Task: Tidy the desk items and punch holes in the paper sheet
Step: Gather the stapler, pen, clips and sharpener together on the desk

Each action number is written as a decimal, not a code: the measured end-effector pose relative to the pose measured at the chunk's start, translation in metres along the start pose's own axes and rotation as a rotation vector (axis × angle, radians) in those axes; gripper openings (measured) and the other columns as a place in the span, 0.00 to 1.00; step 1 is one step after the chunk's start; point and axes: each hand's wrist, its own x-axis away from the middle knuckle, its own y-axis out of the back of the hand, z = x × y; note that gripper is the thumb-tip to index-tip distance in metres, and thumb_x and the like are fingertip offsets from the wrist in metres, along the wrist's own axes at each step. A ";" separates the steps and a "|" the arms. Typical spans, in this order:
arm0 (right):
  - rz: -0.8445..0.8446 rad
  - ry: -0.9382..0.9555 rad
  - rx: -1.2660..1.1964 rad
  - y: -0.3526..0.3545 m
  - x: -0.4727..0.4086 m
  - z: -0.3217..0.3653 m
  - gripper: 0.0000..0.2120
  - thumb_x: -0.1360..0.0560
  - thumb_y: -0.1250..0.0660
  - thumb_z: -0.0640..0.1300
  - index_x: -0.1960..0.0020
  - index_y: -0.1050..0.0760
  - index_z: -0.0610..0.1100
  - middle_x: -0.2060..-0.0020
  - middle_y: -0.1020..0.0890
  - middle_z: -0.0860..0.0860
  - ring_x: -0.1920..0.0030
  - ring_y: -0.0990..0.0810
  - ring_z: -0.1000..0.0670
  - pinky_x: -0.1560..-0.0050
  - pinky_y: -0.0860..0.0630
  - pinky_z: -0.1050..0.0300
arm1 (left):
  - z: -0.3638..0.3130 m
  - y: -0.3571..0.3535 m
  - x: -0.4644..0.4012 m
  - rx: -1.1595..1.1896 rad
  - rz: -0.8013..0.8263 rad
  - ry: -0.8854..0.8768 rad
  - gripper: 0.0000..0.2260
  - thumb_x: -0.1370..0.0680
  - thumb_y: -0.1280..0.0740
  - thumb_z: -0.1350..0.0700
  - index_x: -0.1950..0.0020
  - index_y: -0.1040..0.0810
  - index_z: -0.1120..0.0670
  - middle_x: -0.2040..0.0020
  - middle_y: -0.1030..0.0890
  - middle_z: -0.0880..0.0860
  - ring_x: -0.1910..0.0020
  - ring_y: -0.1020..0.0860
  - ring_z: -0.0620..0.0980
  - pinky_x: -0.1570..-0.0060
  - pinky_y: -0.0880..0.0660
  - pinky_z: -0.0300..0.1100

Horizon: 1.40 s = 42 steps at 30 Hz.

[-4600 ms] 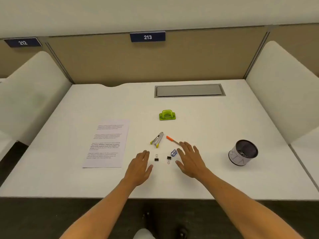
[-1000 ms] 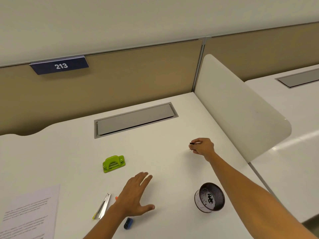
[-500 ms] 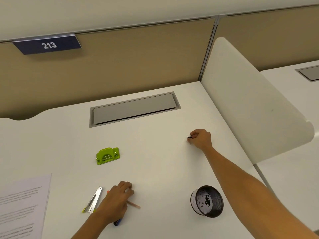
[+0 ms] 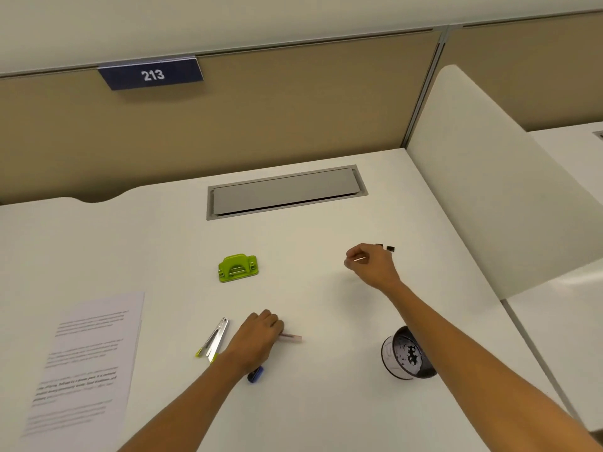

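Hands: left hand (image 4: 257, 337) clenched on thin orange pen (image 4: 290, 337), right hand (image 4: 368, 267) curled, contents unclear, both beyond printed white paper sheet (image 4: 86, 360); pen may roll off white worktop (image 4: 326, 402) if fumbled.

I'm looking at a shared office or study hall: a white desk (image 4: 326, 402) boxed in by tan partition panels (image 4: 277, 109), a numbered seat plate reading 213 (image 4: 151, 73), a grey cable hatch (image 4: 286, 192), white side dividers (image 4: 489, 197) and another desk (image 4: 567, 141) alongside.
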 end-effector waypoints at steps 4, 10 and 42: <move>0.362 0.122 0.139 -0.050 0.035 0.027 0.09 0.31 0.26 0.40 0.51 0.17 0.45 0.56 0.14 0.51 0.57 0.15 0.53 0.56 0.22 0.66 | 0.003 0.008 0.007 0.013 -0.070 0.006 0.16 0.42 0.19 0.63 0.61 0.20 0.50 0.65 0.21 0.46 0.66 0.22 0.47 0.70 0.28 0.38; 0.656 0.176 0.370 -0.110 0.076 0.041 0.15 0.32 0.24 0.40 0.46 0.19 0.42 0.54 0.13 0.47 0.57 0.16 0.53 0.48 0.19 0.59 | 0.021 0.018 0.025 0.062 -0.135 0.006 0.11 0.35 0.23 0.64 0.57 0.19 0.53 0.61 0.19 0.50 0.61 0.20 0.52 0.66 0.27 0.41; -0.027 -0.481 0.309 -0.229 0.184 0.062 0.07 0.35 0.28 0.43 0.56 0.17 0.48 0.59 0.15 0.51 0.57 0.16 0.47 0.61 0.22 0.60 | 0.073 -0.027 0.075 0.353 0.096 0.726 0.17 0.26 0.33 0.41 0.47 0.24 0.53 0.50 0.19 0.51 0.51 0.19 0.52 0.56 0.26 0.43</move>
